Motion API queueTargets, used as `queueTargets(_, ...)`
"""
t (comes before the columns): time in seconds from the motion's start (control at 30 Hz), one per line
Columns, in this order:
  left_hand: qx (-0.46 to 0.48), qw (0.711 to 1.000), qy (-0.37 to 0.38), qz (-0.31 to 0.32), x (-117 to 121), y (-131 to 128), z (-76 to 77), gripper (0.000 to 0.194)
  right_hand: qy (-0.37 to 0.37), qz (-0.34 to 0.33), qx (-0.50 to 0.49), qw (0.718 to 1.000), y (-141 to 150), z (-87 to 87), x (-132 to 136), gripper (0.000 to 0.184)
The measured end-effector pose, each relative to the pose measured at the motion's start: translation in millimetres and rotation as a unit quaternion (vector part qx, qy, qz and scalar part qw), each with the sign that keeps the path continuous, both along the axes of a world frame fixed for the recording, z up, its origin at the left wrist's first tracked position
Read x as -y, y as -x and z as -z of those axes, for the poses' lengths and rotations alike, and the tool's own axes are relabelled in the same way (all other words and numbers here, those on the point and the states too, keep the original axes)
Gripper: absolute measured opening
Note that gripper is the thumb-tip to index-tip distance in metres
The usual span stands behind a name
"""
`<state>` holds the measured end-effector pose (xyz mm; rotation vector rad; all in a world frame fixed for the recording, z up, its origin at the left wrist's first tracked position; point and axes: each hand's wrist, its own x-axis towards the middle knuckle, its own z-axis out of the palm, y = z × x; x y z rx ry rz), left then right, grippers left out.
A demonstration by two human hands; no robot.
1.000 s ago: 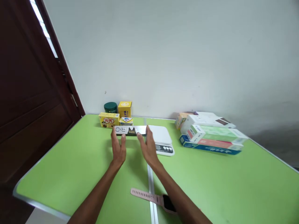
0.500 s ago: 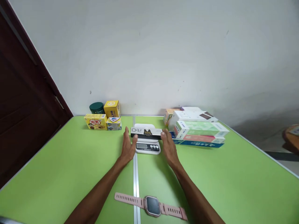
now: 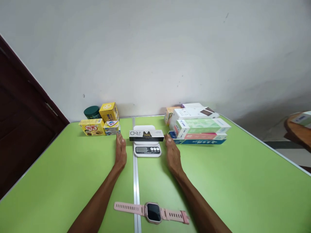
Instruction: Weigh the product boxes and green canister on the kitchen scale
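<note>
Pale wall (image 3: 155, 58) rises behind a green table (image 3: 60, 181), and a dark door (image 3: 19, 113) is cut off at the left. At the right edge, a brown rounded object (image 3: 296, 132) shows only in part, with a box on top cropped by the frame. A green-lidded jar (image 3: 92, 111) is half hidden behind a yellow box (image 3: 91, 127). The long black-and-white box (image 3: 146, 136) lies crosswise on the white scale (image 3: 148, 154), covering part of its platform; any reading on the display (image 3: 141, 149) is too small to tell.

Both hands are released, fingers extended: the left hand (image 3: 120, 150) stands apart from the box's left end, the right hand (image 3: 173, 155) just beside its right end. The right fingertips overlap the stacked boxes (image 3: 204, 127) in view; whether they touch them, I cannot tell.

Both box ends overhang the platform. Green surface runs between the scale and the pink watch (image 3: 153, 213), which lies across the metal strip (image 3: 135, 174) between the forearms. The table's far edge meets the wall; its right edge slants well beyond the right arm.
</note>
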<state>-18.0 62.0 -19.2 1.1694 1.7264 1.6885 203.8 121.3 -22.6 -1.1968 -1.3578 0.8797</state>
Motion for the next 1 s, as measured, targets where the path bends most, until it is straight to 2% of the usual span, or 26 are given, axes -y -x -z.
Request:
queueTargets(0.07,-0.033,0.999,0.008,0.026,3,-4,-3.0,0.084,0.008,-0.023,-0.012,1.0,1,-5.6,2,0.084)
queueTargets(0.17,-0.093,0.993,0.029,0.074,6,-11,-6.4,0.081,-0.019,-0.056,-0.014,0.998,3,-10.4,2,0.087)
queueTargets(0.3,-0.127,0.986,0.034,0.103,11,-21,-12.2,0.08,-0.031,-0.046,-0.018,0.998,4,-16.6,5,0.091)
queueTargets(0.37,-0.131,0.986,0.021,0.102,13,-28,-19.8,0.08,-0.044,-0.036,-0.018,0.998,1,-24.7,10,0.089)
queueTargets(0.47,-0.142,0.983,-0.023,0.111,13,-45,-41.0,0.078,-0.101,-0.005,-0.016,0.995,-12,-45.2,18,0.08)
queueTargets(0.53,-0.154,0.979,-0.042,0.13,7,-62,-59.5,0.079,-0.144,0.039,-0.007,0.989,-28,-61.6,18,0.076)
queueTargets(0.63,-0.166,0.971,-0.026,0.168,-11,-99,-84.6,0.083,-0.168,0.111,0.029,0.979,-65,-81.2,4,0.075)
queueTargets(0.73,-0.172,0.961,0.012,0.217,-35,-139,-98.0,0.087,-0.156,0.163,0.065,0.972,-110,-87.7,-21,0.077)
queueTargets(0.87,-0.192,0.945,0.021,0.266,-67,-180,-97.0,0.088,-0.124,0.199,0.093,0.968,-157,-79.2,-53,0.082)
queueTargets(1.0,-0.214,0.939,0.024,0.267,-89,-197,-87.4,0.096,-0.104,0.201,0.107,0.968,-173,-71.2,-73,0.089)
